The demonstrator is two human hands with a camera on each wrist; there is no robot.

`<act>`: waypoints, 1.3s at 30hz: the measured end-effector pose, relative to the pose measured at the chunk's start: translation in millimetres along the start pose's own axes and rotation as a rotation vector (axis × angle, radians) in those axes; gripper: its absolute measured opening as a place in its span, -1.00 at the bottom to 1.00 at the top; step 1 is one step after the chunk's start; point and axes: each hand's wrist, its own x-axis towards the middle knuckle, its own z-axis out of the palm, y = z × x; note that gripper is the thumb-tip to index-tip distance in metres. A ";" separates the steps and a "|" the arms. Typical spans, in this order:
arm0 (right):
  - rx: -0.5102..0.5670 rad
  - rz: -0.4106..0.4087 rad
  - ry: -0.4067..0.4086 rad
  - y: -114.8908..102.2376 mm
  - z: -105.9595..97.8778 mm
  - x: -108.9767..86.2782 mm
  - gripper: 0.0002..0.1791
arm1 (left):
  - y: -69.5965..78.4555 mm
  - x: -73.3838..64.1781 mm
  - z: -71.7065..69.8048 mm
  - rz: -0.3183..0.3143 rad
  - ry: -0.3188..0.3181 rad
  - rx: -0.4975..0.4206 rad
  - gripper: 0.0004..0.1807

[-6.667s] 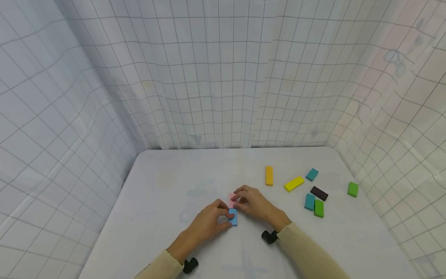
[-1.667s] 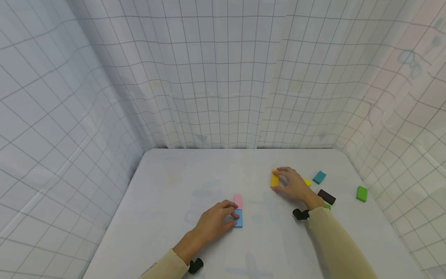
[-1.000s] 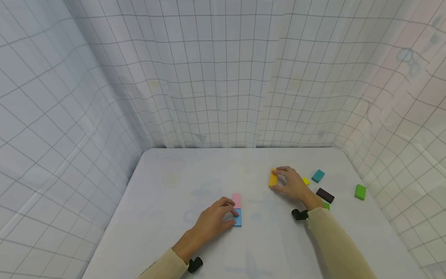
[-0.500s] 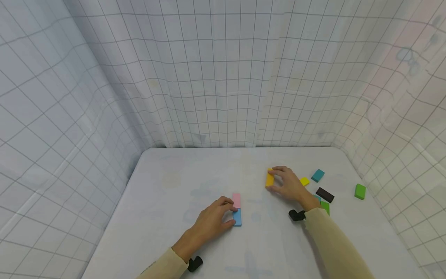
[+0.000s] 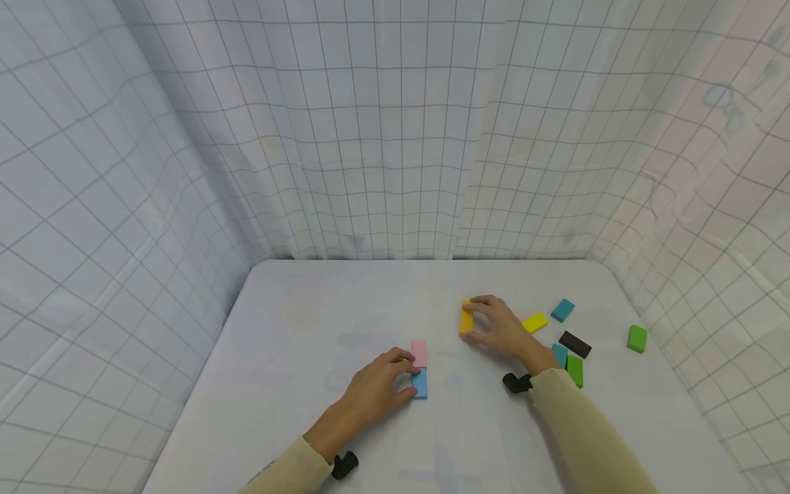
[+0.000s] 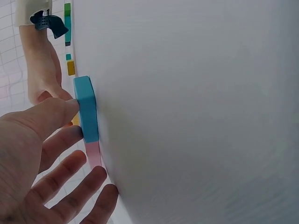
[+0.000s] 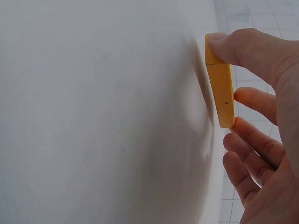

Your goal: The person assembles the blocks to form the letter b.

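My left hand (image 5: 376, 385) pinches a blue rectangular block (image 5: 420, 385) lying on the table, with the thumb near one end and the index finger farther along. End to end with it, on the far side, lies a pink block (image 5: 420, 351). In the left wrist view the blue block (image 6: 87, 112) shows its long side, and the pink block (image 6: 93, 153) continues behind it. Farther right and back, my right hand (image 5: 498, 332) grips an orange block (image 5: 466, 320) by its two ends. The right wrist view shows this orange block (image 7: 221, 91) slightly above the table, its shadow beside it.
On the right lie a yellow block (image 5: 535, 322), a teal block (image 5: 563, 310), a black block (image 5: 575, 344), another teal block (image 5: 559, 355) beside a green block (image 5: 575, 371), and a separate green block (image 5: 637, 339). A gridded curtain (image 5: 382, 151) surrounds the white table (image 5: 296, 329).
My right hand has reached out to the orange block, gripped it and moved it a little left. The left hand has stayed at the blue block.
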 end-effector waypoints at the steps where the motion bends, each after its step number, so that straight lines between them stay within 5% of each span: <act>1: -0.003 -0.004 -0.005 -1.3 1.1 0.7 -0.28 | 0.2 0.0 -0.3 0.001 -0.001 0.002 -0.62; 27: 0.044 -0.012 -0.077 -30.2 20.5 15.7 -0.26 | -4.4 4.4 -1.2 0.033 -0.069 0.014 -0.60; 39: 0.039 -0.065 -0.067 -36.9 25.4 22.0 -0.26 | -2.9 4.5 -2.4 0.045 -0.052 0.026 -0.60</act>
